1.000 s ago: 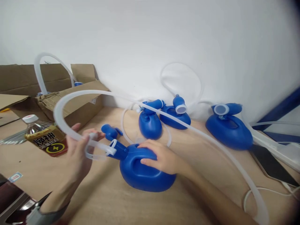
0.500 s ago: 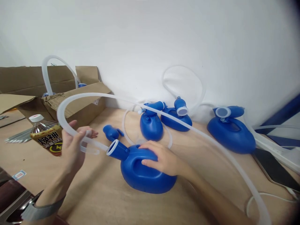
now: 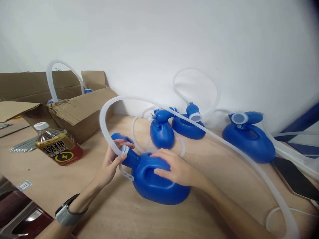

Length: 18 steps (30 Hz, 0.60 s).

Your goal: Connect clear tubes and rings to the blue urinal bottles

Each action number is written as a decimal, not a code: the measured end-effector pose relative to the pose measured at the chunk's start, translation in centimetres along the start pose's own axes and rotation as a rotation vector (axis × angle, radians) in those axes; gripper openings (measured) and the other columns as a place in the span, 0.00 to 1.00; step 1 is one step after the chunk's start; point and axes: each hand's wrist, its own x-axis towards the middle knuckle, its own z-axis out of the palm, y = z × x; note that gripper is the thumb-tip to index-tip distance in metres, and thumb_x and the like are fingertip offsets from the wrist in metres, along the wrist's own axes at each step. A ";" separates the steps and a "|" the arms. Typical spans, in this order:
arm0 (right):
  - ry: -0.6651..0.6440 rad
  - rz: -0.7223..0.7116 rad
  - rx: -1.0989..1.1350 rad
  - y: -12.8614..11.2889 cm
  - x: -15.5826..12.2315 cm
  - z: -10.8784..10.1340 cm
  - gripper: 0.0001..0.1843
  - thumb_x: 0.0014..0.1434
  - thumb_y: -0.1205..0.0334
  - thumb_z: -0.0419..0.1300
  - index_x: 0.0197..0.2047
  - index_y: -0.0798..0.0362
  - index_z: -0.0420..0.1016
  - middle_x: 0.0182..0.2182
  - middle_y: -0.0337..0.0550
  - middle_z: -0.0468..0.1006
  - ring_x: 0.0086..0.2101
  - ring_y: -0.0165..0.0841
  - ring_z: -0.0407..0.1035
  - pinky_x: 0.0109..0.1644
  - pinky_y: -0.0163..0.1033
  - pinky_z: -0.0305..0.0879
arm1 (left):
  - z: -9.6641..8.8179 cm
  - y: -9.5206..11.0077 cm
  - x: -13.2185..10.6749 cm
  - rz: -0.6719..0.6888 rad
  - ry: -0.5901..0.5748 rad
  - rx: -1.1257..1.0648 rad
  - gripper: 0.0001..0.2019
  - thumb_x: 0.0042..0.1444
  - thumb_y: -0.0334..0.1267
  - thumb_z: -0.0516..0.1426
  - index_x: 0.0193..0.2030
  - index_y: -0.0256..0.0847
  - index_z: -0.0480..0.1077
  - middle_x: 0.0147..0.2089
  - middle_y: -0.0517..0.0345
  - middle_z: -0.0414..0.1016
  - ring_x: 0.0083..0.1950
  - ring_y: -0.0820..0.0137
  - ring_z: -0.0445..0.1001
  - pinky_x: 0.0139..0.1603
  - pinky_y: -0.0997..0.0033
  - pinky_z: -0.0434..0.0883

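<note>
blue jug (image 3: 160, 194), milky-white tube (image 3: 102, 121), brown box (image 3: 77, 114), black-and-gold label (image 3: 56, 147), grey watch strap (image 3: 66, 216)

Carrying, on pale wood-grain tabletop (image 3: 112, 212): four rounded blue plastic jugs (image 3: 156, 191), open brown cardboard box (image 3: 81, 114), clear plastic bottle (image 3: 58, 146), thin silvery rods (image 3: 22, 145).

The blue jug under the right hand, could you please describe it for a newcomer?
Start at the wall and come down the table past three jugs. Nearest the viewer sits the blue jug, its neck pointing to the left hand. Unlike them, it has the right hand on it.
</note>
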 end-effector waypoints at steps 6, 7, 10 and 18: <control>-0.065 -0.013 0.049 0.3 -0.4 -0.7 0.25 0.65 0.49 0.66 0.61 0.49 0.74 0.59 0.48 0.77 0.59 0.44 0.70 0.66 0.51 0.65 | -0.8 -0.3 0.7 0.033 -0.309 -0.068 0.20 0.61 0.49 0.63 0.56 0.42 0.76 0.63 0.42 0.75 0.63 0.46 0.74 0.62 0.51 0.73; -0.074 -0.018 0.061 0.5 -0.5 -0.9 0.25 0.64 0.49 0.67 0.61 0.49 0.74 0.59 0.48 0.77 0.59 0.44 0.71 0.66 0.51 0.65 | -0.5 0.0 0.6 0.067 -0.333 -0.076 0.19 0.61 0.50 0.62 0.54 0.42 0.77 0.62 0.42 0.76 0.64 0.46 0.73 0.62 0.51 0.73; -0.089 -0.046 0.096 1.0 -1.0 -1.3 0.26 0.63 0.48 0.67 0.60 0.50 0.75 0.60 0.50 0.77 0.59 0.44 0.71 0.66 0.51 0.65 | 0.4 0.9 -0.1 0.179 -0.396 -0.050 0.17 0.63 0.50 0.60 0.54 0.45 0.76 0.61 0.45 0.77 0.67 0.48 0.72 0.64 0.51 0.73; -0.135 -0.111 0.223 1.3 -1.5 -2.2 0.16 0.57 0.50 0.72 0.34 0.52 0.74 0.53 0.48 0.79 0.53 0.41 0.76 0.59 0.46 0.71 | -2.0 -1.9 -0.6 0.379 -0.406 0.144 0.35 0.39 0.73 0.68 0.46 0.50 0.75 0.47 0.41 0.81 0.49 0.40 0.83 0.47 0.35 0.81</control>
